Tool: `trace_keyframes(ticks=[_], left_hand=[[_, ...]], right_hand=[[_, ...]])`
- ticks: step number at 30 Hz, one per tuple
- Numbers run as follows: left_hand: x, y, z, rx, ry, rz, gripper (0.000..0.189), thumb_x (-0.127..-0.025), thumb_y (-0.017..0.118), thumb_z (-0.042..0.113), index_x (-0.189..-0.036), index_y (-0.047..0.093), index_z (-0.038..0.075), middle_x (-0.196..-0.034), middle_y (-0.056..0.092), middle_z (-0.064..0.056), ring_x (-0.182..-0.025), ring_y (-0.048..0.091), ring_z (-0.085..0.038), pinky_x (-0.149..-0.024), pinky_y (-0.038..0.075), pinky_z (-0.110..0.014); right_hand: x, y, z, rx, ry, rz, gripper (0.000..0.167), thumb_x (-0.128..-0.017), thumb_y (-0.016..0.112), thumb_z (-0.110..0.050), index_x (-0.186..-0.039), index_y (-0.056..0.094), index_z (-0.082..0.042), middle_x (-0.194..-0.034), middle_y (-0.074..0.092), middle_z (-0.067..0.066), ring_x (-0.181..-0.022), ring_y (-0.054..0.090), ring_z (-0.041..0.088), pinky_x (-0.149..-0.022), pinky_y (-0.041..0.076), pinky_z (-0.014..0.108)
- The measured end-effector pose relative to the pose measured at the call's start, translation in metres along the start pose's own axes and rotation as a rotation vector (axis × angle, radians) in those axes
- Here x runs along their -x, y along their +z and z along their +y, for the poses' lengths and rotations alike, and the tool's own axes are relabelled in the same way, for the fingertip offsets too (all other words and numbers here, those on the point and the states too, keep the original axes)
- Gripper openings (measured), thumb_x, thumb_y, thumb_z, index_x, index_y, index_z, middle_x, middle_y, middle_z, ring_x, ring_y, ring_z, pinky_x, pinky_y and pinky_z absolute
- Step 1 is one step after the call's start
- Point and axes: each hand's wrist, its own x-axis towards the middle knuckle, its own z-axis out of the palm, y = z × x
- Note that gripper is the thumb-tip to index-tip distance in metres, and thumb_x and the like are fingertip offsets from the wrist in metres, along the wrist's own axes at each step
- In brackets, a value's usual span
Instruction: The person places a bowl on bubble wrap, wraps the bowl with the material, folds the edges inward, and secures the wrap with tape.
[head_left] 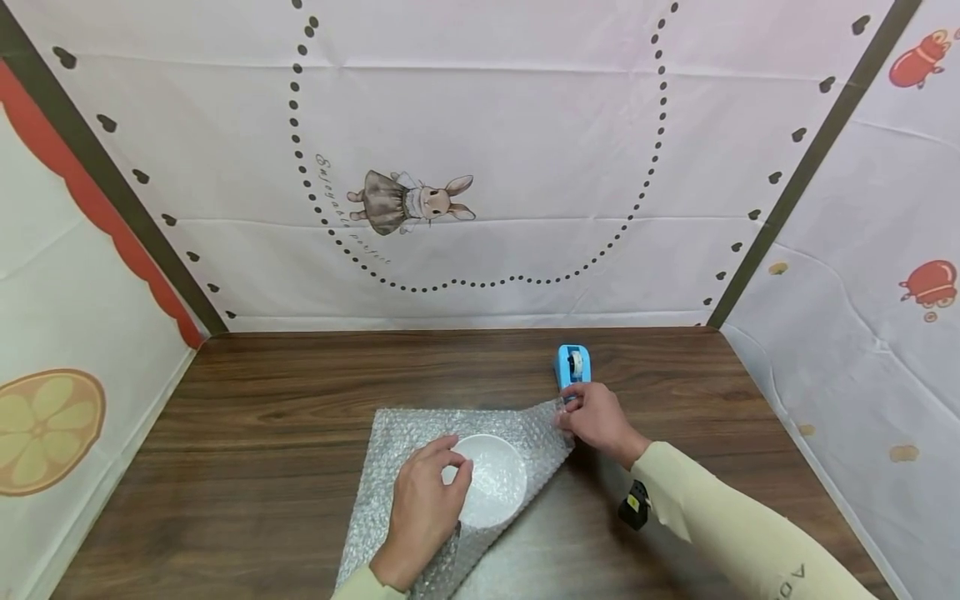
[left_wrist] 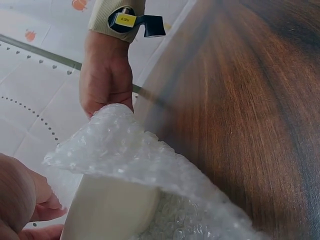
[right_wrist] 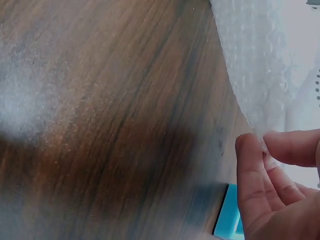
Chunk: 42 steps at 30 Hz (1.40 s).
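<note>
ok so, wood tabletop (head_left: 225, 450), bubble wrap (head_left: 405, 433) spread toward its near edge. Left hand (head_left: 423, 500) curls by the bowl, can't tell if it's gripping; right hand (head_left: 600, 421) pinches the wrap's lifted right corner. White bowl (head_left: 491, 467) sits on the wrap, blue tape dispenser (head_left: 573, 360) nearer the far edge. Looks like early wrapping; next move probably calls for folding that corner across.

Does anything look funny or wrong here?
Yes: the printed rabbit on the back wall lies sideways instead of standing upright. The raised corner of bubble wrap isn't odd; the right hand holds it.
</note>
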Motion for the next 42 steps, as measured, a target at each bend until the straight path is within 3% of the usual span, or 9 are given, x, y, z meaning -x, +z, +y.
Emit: trace_keyframes(ticks=[5,13,18,30,38,42], left_hand=[[0.001,0.0,0.0,-0.008,0.002,-0.008,0.008,-0.085,0.08,0.008,-0.078,0.08,0.006,-0.116,0.079,-0.01,-0.111,0.075,-0.034,-0.09,0.059,-0.051],[0.0,0.001,-0.001,-0.017,0.023,0.008,0.008,-0.085,0.08,0.008,-0.077,0.079,0.007,-0.114,0.079,-0.01,-0.108,0.075,-0.033,-0.088,0.06,-0.05],[-0.002,0.002,-0.001,-0.017,0.025,0.011,0.008,-0.084,0.08,0.008,-0.077,0.08,0.007,-0.113,0.079,-0.009,-0.107,0.075,-0.032,-0.087,0.06,-0.049],[-0.002,0.003,0.001,-0.013,0.017,0.013,0.007,-0.083,0.08,0.008,-0.076,0.08,0.006,-0.111,0.08,-0.009,-0.106,0.076,-0.032,-0.088,0.059,-0.05],[-0.002,0.004,0.003,-0.026,0.002,0.019,0.007,-0.083,0.08,0.008,-0.076,0.08,0.005,-0.109,0.079,-0.008,-0.105,0.074,-0.031,-0.087,0.059,-0.049],[-0.002,0.004,0.003,-0.033,0.001,0.017,0.008,-0.083,0.08,0.008,-0.076,0.08,0.005,-0.109,0.079,-0.009,-0.105,0.074,-0.032,-0.087,0.059,-0.049]], right_hand=[[0.001,0.001,-0.001,0.0,-0.027,0.028,0.018,-0.092,0.075,-0.004,-0.109,0.073,0.0,-0.091,0.074,0.011,-0.073,0.066,0.016,-0.068,0.061,0.029],[0.003,0.002,-0.006,0.046,-0.165,0.077,0.006,-0.091,0.076,-0.003,-0.096,0.079,-0.003,-0.087,0.076,0.008,-0.073,0.064,0.013,-0.064,0.057,0.026],[0.008,0.002,-0.011,0.073,-0.238,0.088,0.006,-0.092,0.075,-0.003,-0.095,0.079,-0.004,-0.087,0.076,0.007,-0.074,0.064,0.011,-0.063,0.056,0.025],[0.021,0.008,-0.024,0.033,-0.325,0.105,0.006,-0.094,0.075,-0.006,-0.098,0.08,-0.008,-0.096,0.079,0.006,-0.082,0.068,0.01,-0.07,0.057,0.023],[0.037,0.017,-0.035,0.044,-0.462,0.145,0.006,-0.093,0.076,-0.005,-0.096,0.08,-0.009,-0.091,0.08,0.003,-0.077,0.067,0.008,-0.069,0.056,0.021],[0.047,0.024,-0.04,0.058,-0.487,0.164,0.007,-0.093,0.076,-0.005,-0.096,0.08,-0.01,-0.092,0.081,0.002,-0.077,0.067,0.006,-0.07,0.058,0.02]])
